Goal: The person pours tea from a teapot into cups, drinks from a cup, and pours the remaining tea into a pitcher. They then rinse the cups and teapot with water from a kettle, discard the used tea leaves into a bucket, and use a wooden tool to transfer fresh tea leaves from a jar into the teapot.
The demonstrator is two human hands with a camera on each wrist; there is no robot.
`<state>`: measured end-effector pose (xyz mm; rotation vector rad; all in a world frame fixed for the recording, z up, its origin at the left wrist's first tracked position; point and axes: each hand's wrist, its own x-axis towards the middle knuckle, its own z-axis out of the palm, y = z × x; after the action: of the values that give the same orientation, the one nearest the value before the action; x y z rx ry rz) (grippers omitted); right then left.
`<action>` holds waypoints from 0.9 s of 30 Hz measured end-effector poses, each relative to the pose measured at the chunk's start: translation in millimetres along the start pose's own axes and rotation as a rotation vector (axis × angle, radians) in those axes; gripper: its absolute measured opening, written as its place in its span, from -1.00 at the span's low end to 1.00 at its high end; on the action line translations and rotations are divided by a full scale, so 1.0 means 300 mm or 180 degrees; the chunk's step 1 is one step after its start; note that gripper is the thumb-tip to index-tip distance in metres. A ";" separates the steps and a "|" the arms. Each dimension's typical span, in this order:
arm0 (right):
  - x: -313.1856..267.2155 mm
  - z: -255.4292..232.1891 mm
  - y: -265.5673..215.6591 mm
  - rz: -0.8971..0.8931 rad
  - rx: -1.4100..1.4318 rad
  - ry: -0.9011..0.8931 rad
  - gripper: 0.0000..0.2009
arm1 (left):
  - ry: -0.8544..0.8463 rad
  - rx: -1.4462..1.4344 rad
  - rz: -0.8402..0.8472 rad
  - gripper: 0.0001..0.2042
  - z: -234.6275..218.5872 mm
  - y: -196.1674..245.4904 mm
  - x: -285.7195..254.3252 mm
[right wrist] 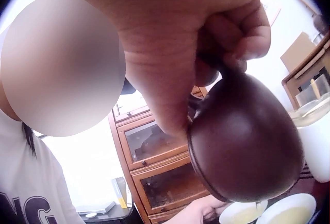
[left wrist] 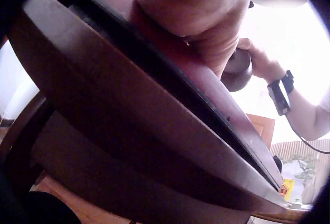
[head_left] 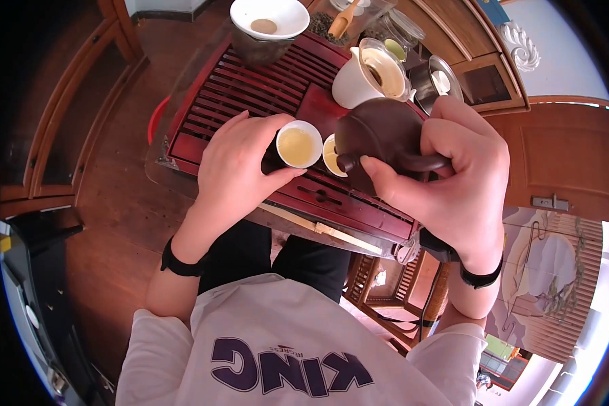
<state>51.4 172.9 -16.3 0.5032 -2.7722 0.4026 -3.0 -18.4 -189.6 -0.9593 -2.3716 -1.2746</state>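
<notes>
A dark brown teapot (head_left: 379,135) is in my right hand (head_left: 463,166), whose fingers wrap its handle while the thumb presses near the lid knob. The pot is tilted in the head view, and its body partly hides a teacup (head_left: 330,157) holding yellow tea. Left of that one, my left hand (head_left: 240,159) has thumb and forefinger on opposite sides of a white teacup (head_left: 299,144) filled with pale yellow tea. In the right wrist view the teapot (right wrist: 247,141) hangs close over both cups. The left wrist view shows mostly the table side, with the left fingers hidden.
Both cups are on a dark red slatted tea tray (head_left: 216,88). Toward its far side are a white strainer (head_left: 271,20) on a dark pitcher, a white lidded bowl (head_left: 352,81), a steel pot (head_left: 430,84) and a wooden scoop (head_left: 343,20) among tea leaves.
</notes>
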 end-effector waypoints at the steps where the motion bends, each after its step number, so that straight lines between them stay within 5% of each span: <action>1: -0.011 -0.002 0.005 0.0097 0.0004 -0.0007 -0.52 | 0.0007 0.0009 -0.0001 -0.43 0.000 -0.001 0.000; 16: -0.163 -0.082 0.073 0.0912 -0.0616 -0.0148 -0.62 | -0.0053 -0.0071 -0.0135 -0.45 0.001 0.002 -0.004; 27: -0.128 -0.071 0.061 0.0682 -0.0592 -0.0129 -0.67 | -0.0059 -0.0100 -0.0155 -0.44 0.005 -0.001 -0.004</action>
<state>83.8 207.5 -13.6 0.1730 -2.8752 0.1786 -2.2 -17.8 -191.1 -0.9320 -2.4098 -1.3300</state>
